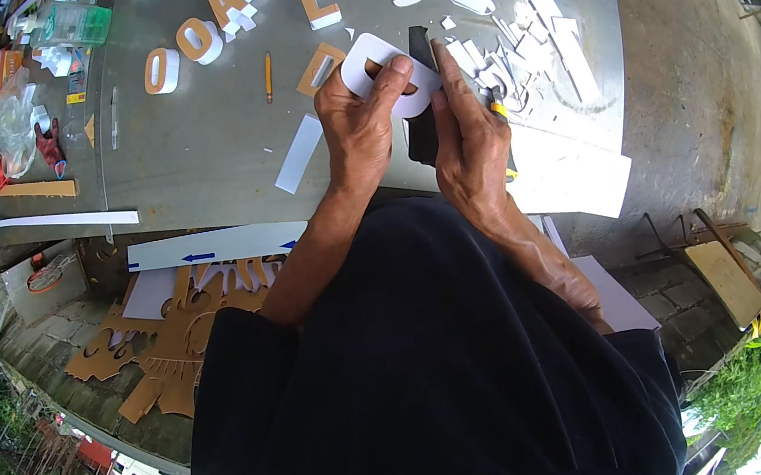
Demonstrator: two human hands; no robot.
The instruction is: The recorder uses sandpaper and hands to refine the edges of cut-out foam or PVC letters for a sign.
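My left hand [360, 125] grips a white rounded letter cutout [363, 61] with a hole in its middle, its thumb pressed on the face. Against the cutout's right side stands a dark flat strip [424, 135], perhaps a sanding strip. My right hand [467, 137] holds this strip, fingers stretched along it. A yellow-and-black tool [498, 104], possibly a cutter knife, shows partly beside my right hand. Just beyond my left hand lies a brown-faced letter piece [319, 69], and a white strip [298, 155] rests to its left.
Brown-faced letters with white sides [199, 40] line the far part of the grey table [216, 154]. A pencil [268, 77] lies nearer. White offcuts [521, 53] pile up at right, by a white sheet [580, 166]. Bags and tools [15, 127] crowd the left; cut brown board [172, 343] sits below.
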